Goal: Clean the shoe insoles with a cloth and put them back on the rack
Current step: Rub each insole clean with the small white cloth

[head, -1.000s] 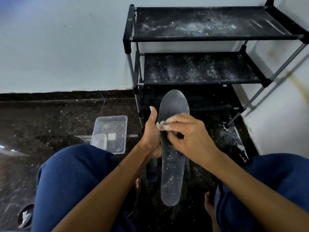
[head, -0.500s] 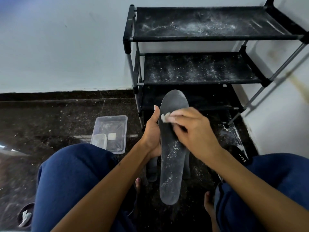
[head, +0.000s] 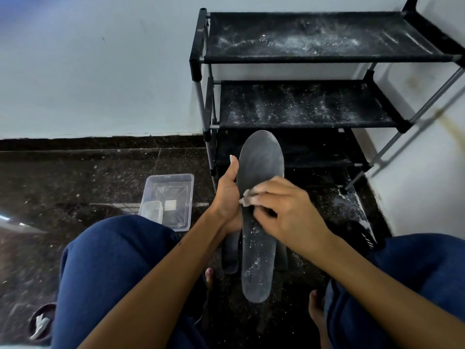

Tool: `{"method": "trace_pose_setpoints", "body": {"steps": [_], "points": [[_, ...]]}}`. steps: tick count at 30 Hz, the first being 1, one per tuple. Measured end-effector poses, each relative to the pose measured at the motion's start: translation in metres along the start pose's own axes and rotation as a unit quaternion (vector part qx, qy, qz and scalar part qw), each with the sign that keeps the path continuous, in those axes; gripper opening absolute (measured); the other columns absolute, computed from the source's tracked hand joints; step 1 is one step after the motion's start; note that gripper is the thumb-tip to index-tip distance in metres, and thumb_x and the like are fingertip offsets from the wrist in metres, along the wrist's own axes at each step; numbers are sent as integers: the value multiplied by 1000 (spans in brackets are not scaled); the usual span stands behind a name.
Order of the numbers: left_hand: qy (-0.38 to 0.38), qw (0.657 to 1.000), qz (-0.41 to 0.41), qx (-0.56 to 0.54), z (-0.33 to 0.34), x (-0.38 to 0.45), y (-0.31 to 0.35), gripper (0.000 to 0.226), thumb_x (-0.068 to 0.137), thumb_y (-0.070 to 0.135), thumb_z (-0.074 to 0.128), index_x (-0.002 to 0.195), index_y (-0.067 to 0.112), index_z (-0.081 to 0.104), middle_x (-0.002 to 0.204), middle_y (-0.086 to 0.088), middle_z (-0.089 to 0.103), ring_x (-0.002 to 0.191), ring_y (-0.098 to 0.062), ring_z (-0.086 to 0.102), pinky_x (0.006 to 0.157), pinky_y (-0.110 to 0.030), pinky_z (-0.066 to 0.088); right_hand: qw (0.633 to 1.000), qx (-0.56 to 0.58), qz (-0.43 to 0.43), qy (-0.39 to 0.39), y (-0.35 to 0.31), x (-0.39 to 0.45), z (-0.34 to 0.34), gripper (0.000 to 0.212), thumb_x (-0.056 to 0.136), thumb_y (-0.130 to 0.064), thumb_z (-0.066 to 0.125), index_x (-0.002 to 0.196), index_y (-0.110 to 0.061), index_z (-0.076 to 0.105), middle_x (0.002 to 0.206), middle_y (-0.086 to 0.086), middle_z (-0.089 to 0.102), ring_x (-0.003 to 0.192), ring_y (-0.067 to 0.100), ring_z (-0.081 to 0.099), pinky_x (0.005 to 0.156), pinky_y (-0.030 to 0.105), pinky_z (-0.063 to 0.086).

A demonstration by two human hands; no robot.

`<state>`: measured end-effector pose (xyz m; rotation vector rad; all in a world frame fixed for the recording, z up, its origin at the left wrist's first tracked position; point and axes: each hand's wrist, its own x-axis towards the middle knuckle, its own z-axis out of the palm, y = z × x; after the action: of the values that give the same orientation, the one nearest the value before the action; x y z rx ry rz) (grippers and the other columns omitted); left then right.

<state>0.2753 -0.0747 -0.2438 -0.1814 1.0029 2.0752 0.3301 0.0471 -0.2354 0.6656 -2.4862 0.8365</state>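
A dark grey insole [head: 259, 159] stands lengthwise in front of me, toe end up, its lower half speckled with white dust. My left hand [head: 227, 195] grips its left edge at the middle, thumb raised along the side. My right hand [head: 284, 212] pinches a small pale cloth [head: 245, 197] and presses it onto the insole's middle. More dark insoles [head: 230, 255] lie on the floor behind the held one, mostly hidden. The black three-shelf rack [head: 302, 104] stands just beyond, its shelves dusted white.
A clear plastic tub [head: 173, 195] holding a smaller container sits on the dark floor to the left of the rack. My knees in blue trousers frame the bottom. A dark round object [head: 41, 323] lies at the lower left. White dust is scattered on the floor at the rack's right.
My right hand with the cloth slid up the insole towards the toe half a second ago and has come back down to the middle. The left hand keeps its hold.
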Motion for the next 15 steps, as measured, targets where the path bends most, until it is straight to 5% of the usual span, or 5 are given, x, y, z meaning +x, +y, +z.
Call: {"method": "trace_pose_setpoints", "body": {"steps": [2, 6, 11, 15], "points": [[-4, 1000, 0, -2, 0, 0, 1, 92, 87, 74, 21, 120, -4, 55, 111, -28, 62, 100, -32, 62, 94, -38, 48, 998, 25, -17, -52, -3, -5, 3, 18, 74, 0, 67, 83, -11, 76, 87, -3, 70, 81, 12, 59, 74, 25, 51], [-4, 1000, 1, -4, -5, 2, 5, 92, 85, 76, 16, 119, 1, 56, 104, -27, 66, 87, -37, 66, 84, -41, 53, 991, 75, -15, -107, -11, -7, 1, 14, 70, -5, 68, 76, -14, 77, 80, -7, 70, 76, 4, 56, 68, 21, 49], [-18, 999, 28, 7, 0, 3, 0, 84, 86, 75, 26, 105, 6, 70, 98, -17, 68, 87, -29, 66, 82, -43, 50, 993, -12, 39, 108, 13, 9, -15, 19, 77, 4, 68, 89, -9, 75, 89, 2, 70, 80, 13, 60, 76, 22, 50], [-54, 997, 23, 50, 1, 0, -4, 72, 91, 67, 24, 111, 13, 67, 98, -14, 70, 80, -26, 69, 76, -41, 55, 987, -85, 81, 112, 30, 13, -15, 15, 81, -1, 63, 92, -1, 73, 91, 8, 68, 81, 23, 61, 73, 31, 51]]}}
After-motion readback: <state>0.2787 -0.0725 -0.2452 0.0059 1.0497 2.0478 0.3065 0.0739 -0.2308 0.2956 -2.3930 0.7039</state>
